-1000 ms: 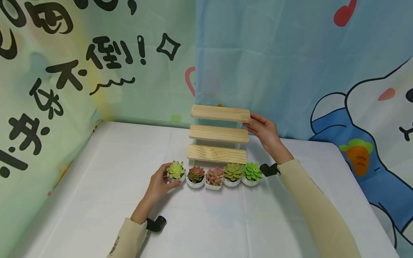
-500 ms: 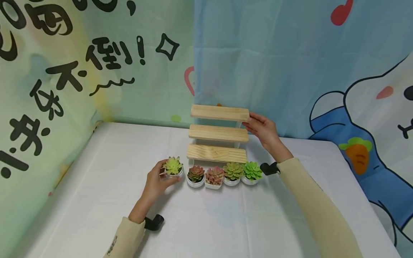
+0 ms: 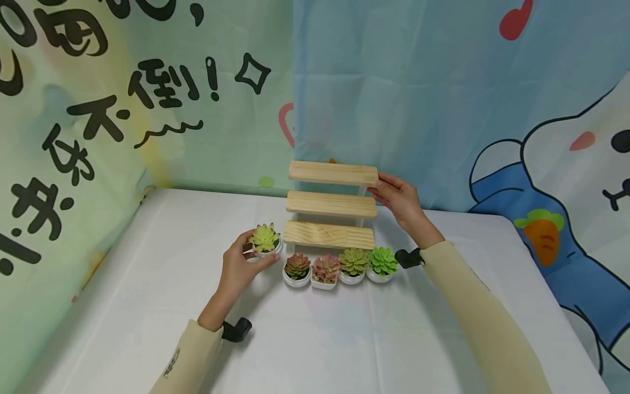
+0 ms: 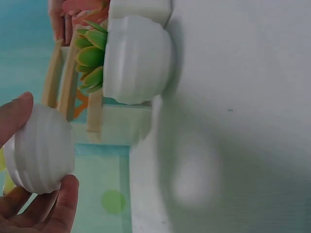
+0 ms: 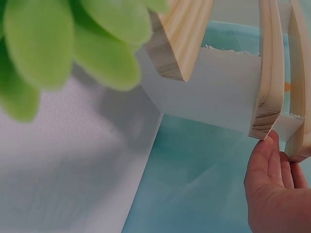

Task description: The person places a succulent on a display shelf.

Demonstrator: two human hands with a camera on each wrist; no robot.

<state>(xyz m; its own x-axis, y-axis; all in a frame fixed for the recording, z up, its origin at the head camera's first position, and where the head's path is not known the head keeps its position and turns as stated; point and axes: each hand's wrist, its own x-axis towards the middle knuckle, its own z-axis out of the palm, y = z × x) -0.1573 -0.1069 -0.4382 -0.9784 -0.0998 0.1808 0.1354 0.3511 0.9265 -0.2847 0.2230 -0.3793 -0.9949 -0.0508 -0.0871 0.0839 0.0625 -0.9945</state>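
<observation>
Left hand (image 3: pixel 239 269) pinches the pale-green succulent (image 3: pixel 265 239) by its white pot (image 4: pixel 41 150), thumb one side, fingers the other, clear of the table (image 3: pixel 295 339). Right hand (image 3: pixel 401 210) has its fingertips against the right end of the wooden rack (image 3: pixel 331 206), at the upper boards; can't tell if it's pinching or just steadying. Bottom board sits just beyond and right of the left hand.

Doing it well, my take: grip the pot wall only, leaves free. Keep the pot level. Watch the reddish succulent (image 3: pixel 297 267), just right of the left thumb; it's first in the row of four and easy to clip. Light hold with the right hand: brace, don't shove; the rack could skid.

Writing: left backdrop (image 3: pixel 221 158), beyond the left hand, has black Chinese characters; I read 不 and 倒 plus "!", rest uncertain or cropped. Mark on left sleeve (image 3: pixel 184 369) too small to read. No legible brand.
</observation>
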